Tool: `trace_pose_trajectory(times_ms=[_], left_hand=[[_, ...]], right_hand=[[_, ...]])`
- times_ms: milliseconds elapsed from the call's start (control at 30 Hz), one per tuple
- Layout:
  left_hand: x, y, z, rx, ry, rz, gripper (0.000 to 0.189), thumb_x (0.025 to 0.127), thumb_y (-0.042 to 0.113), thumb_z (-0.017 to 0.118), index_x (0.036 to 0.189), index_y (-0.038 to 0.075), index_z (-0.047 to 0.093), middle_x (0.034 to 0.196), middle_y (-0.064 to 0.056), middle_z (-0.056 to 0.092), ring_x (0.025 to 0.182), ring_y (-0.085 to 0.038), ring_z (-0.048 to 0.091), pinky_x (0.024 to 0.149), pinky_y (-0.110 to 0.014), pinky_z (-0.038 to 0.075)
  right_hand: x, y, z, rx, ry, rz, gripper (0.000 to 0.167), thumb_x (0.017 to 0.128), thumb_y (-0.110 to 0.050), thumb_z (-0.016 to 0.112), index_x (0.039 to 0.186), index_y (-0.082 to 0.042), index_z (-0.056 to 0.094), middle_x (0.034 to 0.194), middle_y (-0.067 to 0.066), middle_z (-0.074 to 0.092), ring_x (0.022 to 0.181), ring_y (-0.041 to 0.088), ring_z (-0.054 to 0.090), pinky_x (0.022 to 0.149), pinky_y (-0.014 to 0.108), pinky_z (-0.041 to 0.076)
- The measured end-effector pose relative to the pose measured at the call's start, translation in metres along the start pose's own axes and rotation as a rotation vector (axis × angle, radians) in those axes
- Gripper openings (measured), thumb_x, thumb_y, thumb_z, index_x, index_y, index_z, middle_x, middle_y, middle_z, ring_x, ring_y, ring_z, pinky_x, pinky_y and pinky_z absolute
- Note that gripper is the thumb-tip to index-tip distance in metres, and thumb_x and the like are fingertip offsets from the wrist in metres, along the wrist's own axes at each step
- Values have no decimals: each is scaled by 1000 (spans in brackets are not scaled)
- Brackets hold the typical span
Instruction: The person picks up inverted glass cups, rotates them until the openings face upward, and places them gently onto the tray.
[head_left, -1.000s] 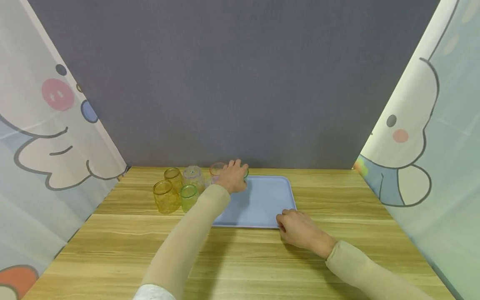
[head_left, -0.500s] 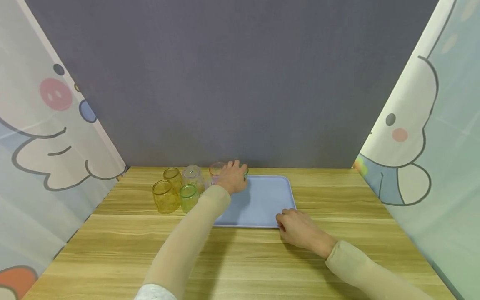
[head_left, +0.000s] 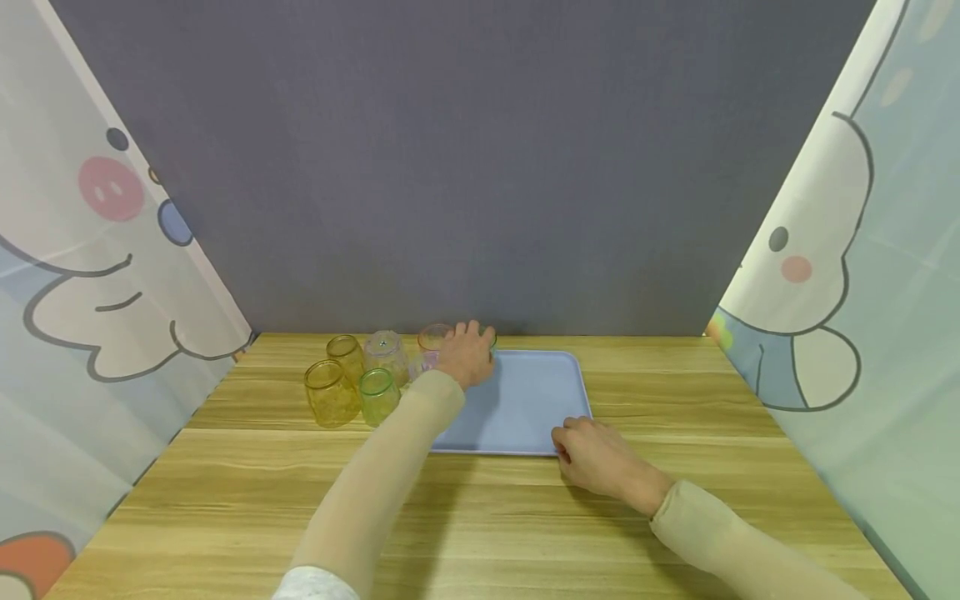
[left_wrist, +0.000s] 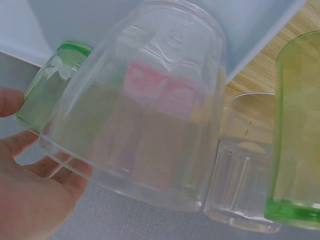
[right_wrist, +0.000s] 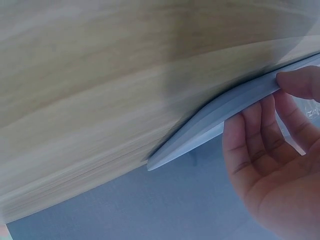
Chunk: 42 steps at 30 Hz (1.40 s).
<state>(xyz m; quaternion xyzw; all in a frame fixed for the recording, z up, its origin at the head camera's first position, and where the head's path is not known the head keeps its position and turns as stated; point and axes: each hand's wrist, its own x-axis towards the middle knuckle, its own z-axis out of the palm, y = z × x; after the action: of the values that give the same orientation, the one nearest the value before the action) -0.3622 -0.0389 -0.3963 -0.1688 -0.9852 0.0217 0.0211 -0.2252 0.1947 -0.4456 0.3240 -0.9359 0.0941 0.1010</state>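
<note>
My left hand [head_left: 467, 357] reaches over the back left of a pale blue tray [head_left: 525, 408]. Its thumb and fingers are curled round a green glass cup [left_wrist: 62, 82], whose rim shows just past the fingers in the head view. A clear cup [left_wrist: 145, 115] fills the middle of the left wrist view, close to the fingers. Pink-rimmed and purple cups [head_left: 425, 362] stand beside this hand, partly hidden by it. At the tray's near right corner, my right hand [head_left: 602, 458] pinches the rim between thumb and fingers, as the right wrist view shows.
Left of the tray, two amber cups [head_left: 332, 396], a light green cup [head_left: 379, 398] and an upturned pale lavender cup [head_left: 386, 357] cluster together. A grey panel [head_left: 480, 167] rises behind the wooden table [head_left: 510, 525]. Printed curtains [head_left: 817, 250] hang at both sides.
My left forearm has shifted very slightly to the right, and a bit more of the purple cup shows beside it. The right hand stays on the tray's corner.
</note>
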Motion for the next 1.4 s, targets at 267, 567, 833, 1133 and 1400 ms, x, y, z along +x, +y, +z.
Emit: trace_pose_trajectory(times_ms=[267,567,833,1133,1400], left_hand=[[-1,1,0,10,8,-13,53,103,33,54,152,16,44,142,-15,47,129,-33,43,110,-48,36],[-3,-3,-1,-7,12,-12,49,102,35,57,146,16,49,136,-14,49,124,-33,44,106,-49,38],[-13,5,-10,19,-1,15,54,99,33,58,149,14,47,141,-14,48,129,-33,44,109,-49,36],[-17,5,-12,13,14,35,51,95,28,61,143,12,52,140,-14,49,127,-33,46,105,-49,39],[-26,9,-12,0,58,85,42,93,25,61,132,10,59,134,-13,53,126,-33,48,102,-50,43]], right_hand=[[0,-1,1,4,2,1,23,78,-1,73,73,-18,57,70,-9,50,64,9,48,53,26,41],[0,-1,2,6,6,-1,23,77,-1,73,73,-17,57,70,-8,51,64,10,50,54,27,42],[2,-1,3,12,6,-5,24,78,-1,73,72,-18,57,70,-9,49,63,9,48,52,24,40],[3,-1,2,27,-18,9,24,79,-1,74,73,-17,57,71,-8,49,63,9,46,50,23,38],[2,2,1,20,-24,17,23,78,-2,73,73,-17,57,71,-8,50,63,9,47,50,25,39]])
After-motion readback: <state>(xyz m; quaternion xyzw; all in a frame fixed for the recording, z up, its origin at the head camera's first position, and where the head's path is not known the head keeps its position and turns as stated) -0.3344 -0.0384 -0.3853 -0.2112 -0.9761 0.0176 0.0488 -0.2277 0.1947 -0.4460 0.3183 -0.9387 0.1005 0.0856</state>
